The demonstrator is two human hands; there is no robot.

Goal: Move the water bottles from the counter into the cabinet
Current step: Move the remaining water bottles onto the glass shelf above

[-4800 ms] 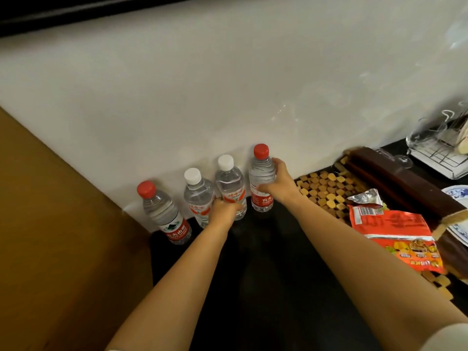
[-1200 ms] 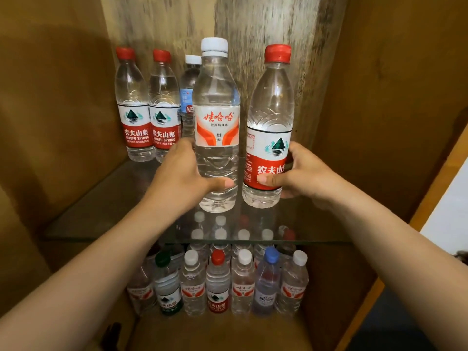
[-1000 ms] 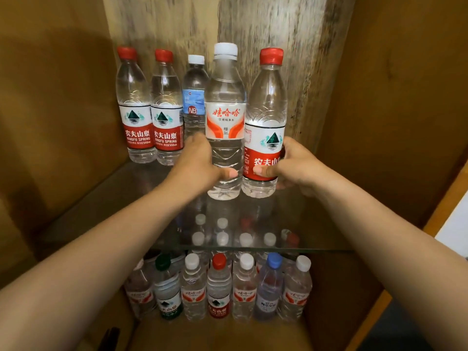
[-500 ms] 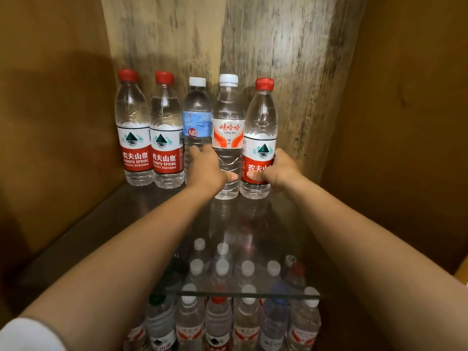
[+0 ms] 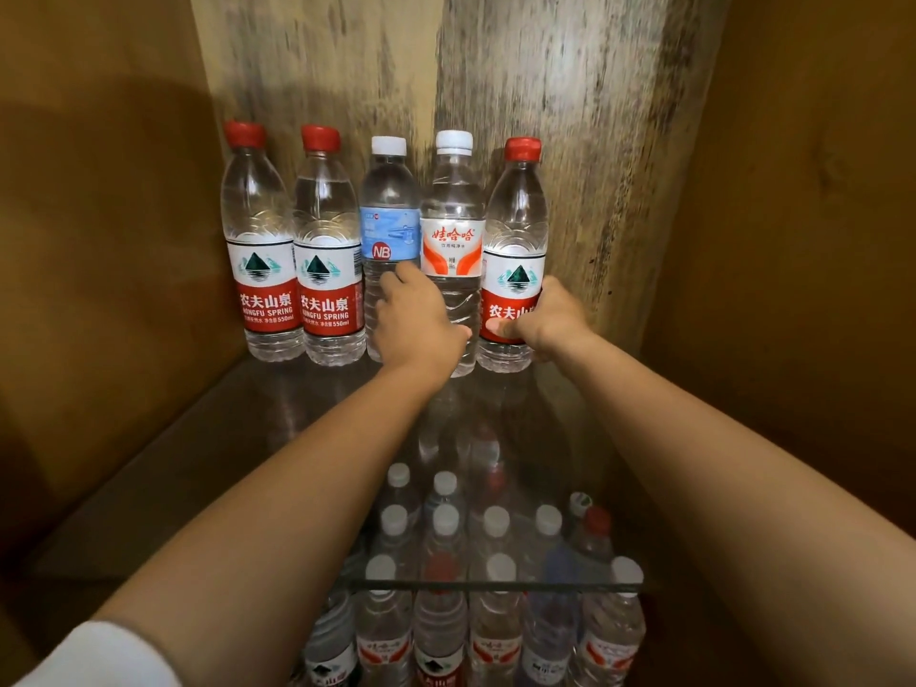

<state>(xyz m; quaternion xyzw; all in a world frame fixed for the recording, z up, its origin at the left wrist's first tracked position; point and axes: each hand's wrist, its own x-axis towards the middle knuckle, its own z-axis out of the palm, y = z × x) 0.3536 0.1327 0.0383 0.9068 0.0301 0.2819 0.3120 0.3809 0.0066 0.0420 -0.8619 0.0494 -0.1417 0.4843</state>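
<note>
Inside the cabinet, a row of water bottles stands at the back of the glass shelf (image 5: 208, 448). My left hand (image 5: 419, 324) is wrapped around the lower part of a white-capped bottle with an orange label (image 5: 452, 225). My right hand (image 5: 543, 322) grips the base of a red-capped bottle with a red and white label (image 5: 515, 225), the rightmost in the row. Both held bottles stand upright and appear to rest on the glass, in line with a blue-labelled bottle (image 5: 389, 220) and two red-capped bottles (image 5: 292, 240) to the left.
Brown wooden side walls (image 5: 793, 240) close the cabinet left and right, with a grey weathered back panel (image 5: 570, 91). Under the glass shelf, several more bottles (image 5: 471, 627) stand packed on the lower level. The shelf's front edge (image 5: 495, 585) runs across near me.
Both hands have carried the two bottles from the counter into the cabinet and pushed them back across the glass shelf, into line with the three at the rear wall.
</note>
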